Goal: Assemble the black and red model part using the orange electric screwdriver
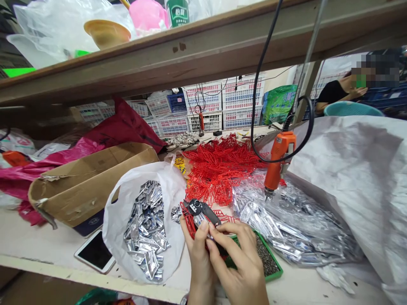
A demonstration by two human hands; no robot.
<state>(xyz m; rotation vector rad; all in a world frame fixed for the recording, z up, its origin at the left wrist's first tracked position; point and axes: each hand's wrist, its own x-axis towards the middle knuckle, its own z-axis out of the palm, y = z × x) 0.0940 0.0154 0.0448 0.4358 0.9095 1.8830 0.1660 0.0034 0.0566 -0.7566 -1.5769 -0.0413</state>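
On the workbench [51, 241], hands [235, 262] pinch a red wire frame [187, 222] between a plastic bag [117, 237] and electric screwdriver [275, 161].

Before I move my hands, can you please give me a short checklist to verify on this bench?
1. Grip: ok. The left hand and right hand both hold the red frame.
2. Black part seated in the frame: cannot tell, fingers hide the joint.
3. Orange screwdriver apart from the hands: ok.
4. Silver packets inside the white bag: ok.
5. Green tray apart from the right hand: cannot tell, the hand overlaps it.
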